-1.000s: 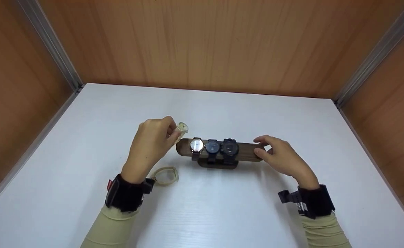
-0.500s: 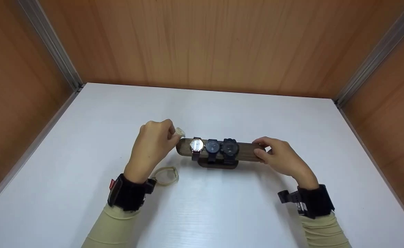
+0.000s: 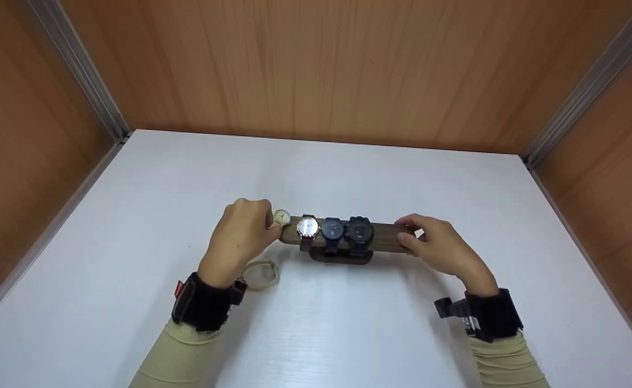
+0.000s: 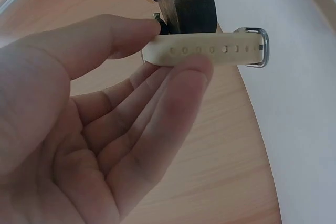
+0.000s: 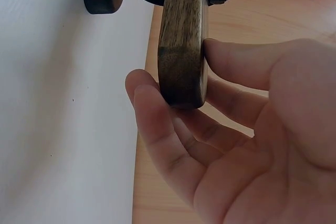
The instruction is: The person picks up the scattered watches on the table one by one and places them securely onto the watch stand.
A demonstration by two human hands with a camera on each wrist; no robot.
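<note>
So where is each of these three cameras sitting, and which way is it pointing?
Head: worn on the head, looking forward and down at the white table; shows both forearms, the left hand, the right hand and the watch stand.
Left wrist: on the left wrist, looking along the palm at the cream watch strap pinched beside the stand's end.
Right wrist: on the right wrist, looking along the fingers gripping the stand's other end.
Shared: all three show the wooden stand; the cream watch shows in the head and left wrist views.
</note>
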